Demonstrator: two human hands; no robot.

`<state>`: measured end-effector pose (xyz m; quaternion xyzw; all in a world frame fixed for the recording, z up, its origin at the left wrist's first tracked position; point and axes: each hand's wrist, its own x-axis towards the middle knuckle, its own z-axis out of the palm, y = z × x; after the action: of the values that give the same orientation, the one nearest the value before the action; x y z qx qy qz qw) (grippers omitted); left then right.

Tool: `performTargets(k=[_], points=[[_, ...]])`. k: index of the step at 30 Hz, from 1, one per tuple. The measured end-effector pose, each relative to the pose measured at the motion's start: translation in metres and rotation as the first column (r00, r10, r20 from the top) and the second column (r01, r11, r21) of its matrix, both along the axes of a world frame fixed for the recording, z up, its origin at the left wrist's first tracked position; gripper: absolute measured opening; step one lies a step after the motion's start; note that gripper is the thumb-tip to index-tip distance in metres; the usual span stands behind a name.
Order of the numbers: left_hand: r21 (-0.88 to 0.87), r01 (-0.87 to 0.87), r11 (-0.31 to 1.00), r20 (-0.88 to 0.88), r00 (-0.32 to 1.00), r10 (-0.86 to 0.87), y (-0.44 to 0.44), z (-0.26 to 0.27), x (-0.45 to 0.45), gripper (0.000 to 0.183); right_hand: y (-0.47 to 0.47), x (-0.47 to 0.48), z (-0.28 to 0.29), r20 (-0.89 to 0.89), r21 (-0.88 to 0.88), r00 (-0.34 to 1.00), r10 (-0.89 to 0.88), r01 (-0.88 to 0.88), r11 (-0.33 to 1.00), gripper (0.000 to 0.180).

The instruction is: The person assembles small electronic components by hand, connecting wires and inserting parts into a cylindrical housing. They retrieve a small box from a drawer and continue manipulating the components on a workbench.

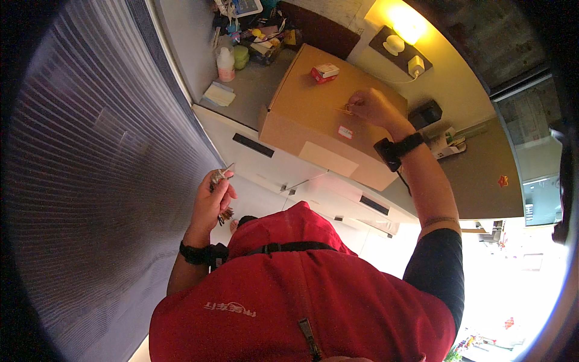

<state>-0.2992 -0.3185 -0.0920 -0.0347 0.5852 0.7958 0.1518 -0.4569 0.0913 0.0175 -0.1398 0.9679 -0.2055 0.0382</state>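
Observation:
My left hand [215,199] is raised beside the ribbed curtain and grips a small silvery metal object [218,175], from which a thin rod points up and right. Its exact kind I cannot tell. Brown and dark pieces [226,215] hang below those fingers, perhaps part of the same bunch. Over a large closed cardboard box [298,99], my right hand [368,106] has its fingertips pinched around a thin pale strip or stick [344,111]. A small red and white carton [325,72] lies on the box top, and a red-edged label [345,132] is stuck near its front edge.
The box stands on a grey counter [258,90] above white drawers [271,169]. A pump bottle [225,64], a green container [240,57], papers [219,93] and assorted clutter sit left. On the right are a lit lamp [395,44], a plugged-in charger [416,66] and a black box [425,114].

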Motion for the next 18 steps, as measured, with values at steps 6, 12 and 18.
performTargets(k=[6, 12, 18], points=[[-0.026, 0.028, 0.999, -0.02, 0.999, -0.029, 0.0, 0.008, -0.005, 0.021, 0.012, -0.003, -0.032, 0.069, -0.332, 0.998, -0.006, 0.029, 0.943, 0.016], [-0.025, 0.034, 0.999, -0.028, 0.999, -0.035, 0.009, 0.015, -0.009, 0.024, -0.012, 0.015, -0.02, -0.209, 0.119, 0.974, 0.09, -0.066, 0.991, 0.007], [-0.001, 0.013, 1.0, -0.069, 0.998, -0.013, 0.003, 0.002, -0.01, 0.02, 0.028, 0.019, 0.021, 0.077, -0.251, 0.978, -0.194, 0.207, 0.946, 0.012]])
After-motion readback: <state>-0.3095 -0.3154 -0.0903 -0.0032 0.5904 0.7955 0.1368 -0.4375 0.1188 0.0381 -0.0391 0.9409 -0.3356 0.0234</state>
